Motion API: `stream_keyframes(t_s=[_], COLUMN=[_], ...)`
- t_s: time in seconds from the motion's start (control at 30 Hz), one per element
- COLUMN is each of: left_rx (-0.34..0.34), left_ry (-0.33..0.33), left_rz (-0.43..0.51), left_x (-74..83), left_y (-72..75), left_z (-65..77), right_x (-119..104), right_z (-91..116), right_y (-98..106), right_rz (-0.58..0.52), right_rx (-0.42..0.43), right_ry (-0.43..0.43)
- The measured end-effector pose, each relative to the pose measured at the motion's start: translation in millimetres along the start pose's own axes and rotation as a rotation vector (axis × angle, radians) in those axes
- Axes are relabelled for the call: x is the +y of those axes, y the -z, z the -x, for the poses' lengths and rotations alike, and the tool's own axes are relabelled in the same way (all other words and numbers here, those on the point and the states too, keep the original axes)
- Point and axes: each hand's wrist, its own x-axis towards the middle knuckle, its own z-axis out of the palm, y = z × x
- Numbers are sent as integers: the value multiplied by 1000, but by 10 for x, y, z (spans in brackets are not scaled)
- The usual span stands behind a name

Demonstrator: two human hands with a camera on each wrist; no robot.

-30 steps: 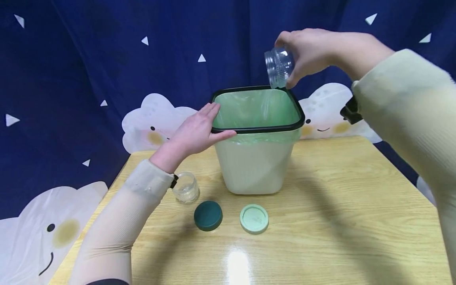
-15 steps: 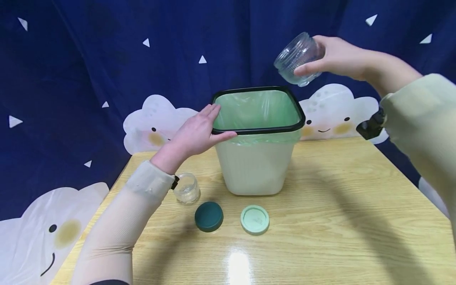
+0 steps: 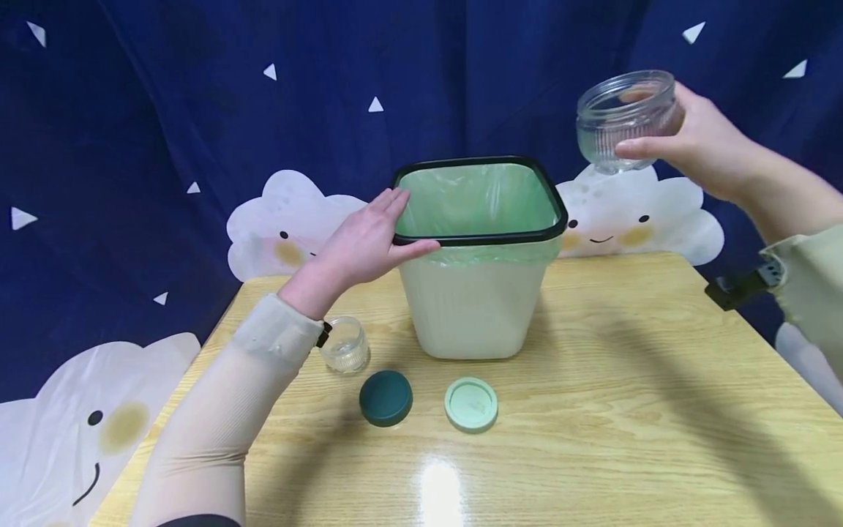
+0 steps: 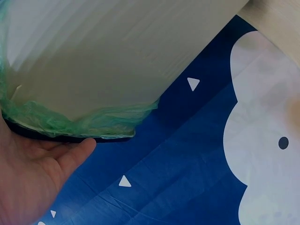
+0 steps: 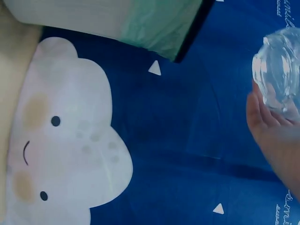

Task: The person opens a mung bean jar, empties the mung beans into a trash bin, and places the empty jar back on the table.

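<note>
A clear glass jar (image 3: 626, 121) with a ribbed lower wall is gripped by my right hand (image 3: 714, 146), raised to the right of the bin. Its mouth faces up with a slight tilt, and no contents can be made out. The right wrist view shows the glass jar (image 5: 279, 70) partly cut off at the edge. My left hand (image 3: 358, 245) rests on the black rim of a cream trash bin (image 3: 470, 307), fingers fairly straight along its left corner. A green liner bag (image 3: 474, 197) lines the bin and folds over the outside, seen in the left wrist view below the rim.
On the wooden table (image 3: 626, 410), a second, smaller glass jar (image 3: 347, 350) stands beside my left wrist. A dark green lid (image 3: 386, 397) and a pale green lid (image 3: 470, 404) lie in front of the bin. Behind hangs a blue curtain (image 3: 316, 95) with cloud prints.
From a sideways tilt over the bin's right rim, the jar has turned mouth up and moved right, away from the bin, in my right hand. The left hand stays on the rim.
</note>
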Motion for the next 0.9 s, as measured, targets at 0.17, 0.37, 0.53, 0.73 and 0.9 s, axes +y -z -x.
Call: stream_keyframes(t_s=[0.17, 0.37, 0.53, 0.73, 0.9], left_rx=[-2, -5, -8, -10, 4], left_ry=[0, 6, 8, 12, 2], left_rz=[2, -2, -17, -43, -82], left_x=[2, 0, 11, 27, 34], left_y=[-3, -4, -2, -6, -4], left_z=[3, 5, 5, 17, 15], right_x=[98, 220, 347, 516, 685], right_z=[217, 499, 735, 975, 1108], right_y=[-30, -173, -290, -420, -514], right_rz=[-55, -91, -66, -18, 5], right_rx=[103, 223, 211, 128, 60], right_ry=[-12, 2, -14, -8, -11])
